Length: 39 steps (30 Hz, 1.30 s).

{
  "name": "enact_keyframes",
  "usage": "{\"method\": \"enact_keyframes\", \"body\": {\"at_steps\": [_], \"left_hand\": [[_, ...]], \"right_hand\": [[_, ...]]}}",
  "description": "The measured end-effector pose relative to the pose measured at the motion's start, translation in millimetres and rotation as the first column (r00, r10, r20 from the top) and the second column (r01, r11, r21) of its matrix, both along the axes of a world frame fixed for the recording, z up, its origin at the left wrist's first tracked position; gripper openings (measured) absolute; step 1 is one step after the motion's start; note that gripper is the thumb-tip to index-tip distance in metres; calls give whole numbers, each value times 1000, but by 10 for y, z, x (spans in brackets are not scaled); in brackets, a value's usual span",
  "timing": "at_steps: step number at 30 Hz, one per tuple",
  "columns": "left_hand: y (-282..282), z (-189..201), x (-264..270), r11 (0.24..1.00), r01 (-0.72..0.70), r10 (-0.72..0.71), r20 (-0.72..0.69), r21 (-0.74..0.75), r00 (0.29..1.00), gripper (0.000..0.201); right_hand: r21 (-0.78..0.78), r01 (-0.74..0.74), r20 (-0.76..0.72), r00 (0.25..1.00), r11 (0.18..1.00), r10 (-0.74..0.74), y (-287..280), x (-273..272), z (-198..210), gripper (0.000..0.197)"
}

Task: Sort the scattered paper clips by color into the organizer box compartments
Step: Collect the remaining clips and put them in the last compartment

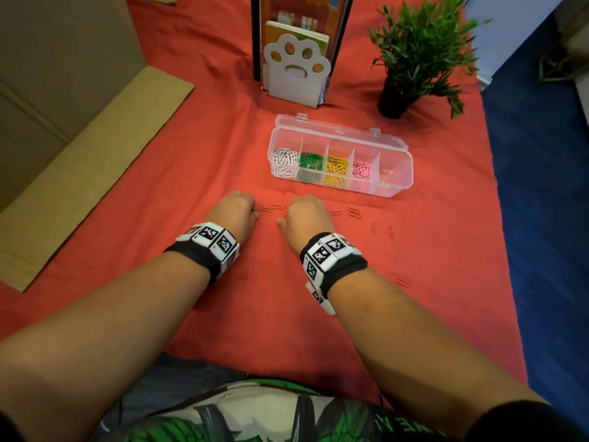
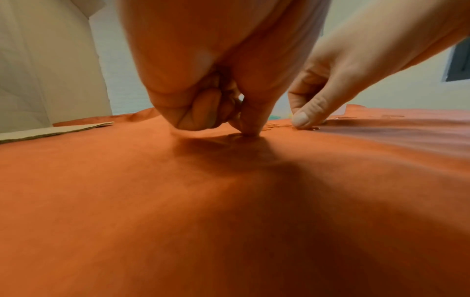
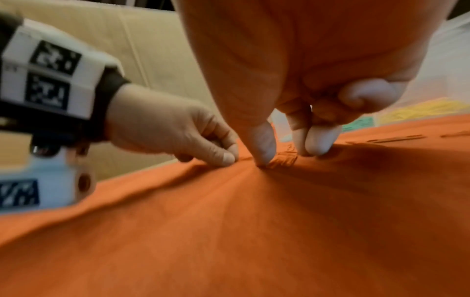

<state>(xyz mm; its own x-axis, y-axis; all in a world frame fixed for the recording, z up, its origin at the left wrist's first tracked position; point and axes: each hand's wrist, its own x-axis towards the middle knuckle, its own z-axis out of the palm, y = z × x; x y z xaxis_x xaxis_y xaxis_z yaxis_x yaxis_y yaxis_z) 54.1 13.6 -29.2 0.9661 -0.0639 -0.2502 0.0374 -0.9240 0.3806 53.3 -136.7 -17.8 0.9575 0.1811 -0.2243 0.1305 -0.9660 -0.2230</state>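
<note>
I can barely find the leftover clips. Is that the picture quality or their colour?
Mostly colour: in the head view the red clips blend into the red cloth; the right wrist view is soft, hand shadow over the clips; left wrist view equally shaded.

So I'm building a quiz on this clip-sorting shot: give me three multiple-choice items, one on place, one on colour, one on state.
1. The loose clips lie:
A on the cloth
B in the plant pot
C on the cardboard

2. Clips in the box's leftmost compartment are:
A pink
B white
C green

3. The box lid is:
A shut
B missing
C open

Answers:
1 A, they lie scattered on the red cloth by both hands.
2 B, the white clips sit at the left end.
3 C, the lid is folded back.
</note>
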Motion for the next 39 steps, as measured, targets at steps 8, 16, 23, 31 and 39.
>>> {"method": "enact_keyframes", "body": {"at_steps": [8, 16, 23, 31, 39], "left_hand": [[14, -44, -79, 995, -15, 21, -61, 95, 998, 32], [-60, 43, -17, 819, -330, 271, -191, -470, 943, 14], [-99, 319, 96, -43, -735, 215, -724, -677, 655, 33], [-212, 183, 148, 636, -447, 333, -298, -629, 895, 29], [-225, 0, 125, 999, 3, 1, 73, -54, 997, 32]], "right_hand": [[-64, -129, -22, 992, 990, 128, -54, 1, 3, 34], [92, -86, -76, 993, 992, 93, -156, -6, -94, 31], [610, 608, -574, 781, 508, -245, -355, 121, -44, 22], [590, 802, -801, 566, -99, -193, -616, 193, 79, 16], [142, 180, -61, 983, 973, -173, -514, 179, -91, 27]]}}
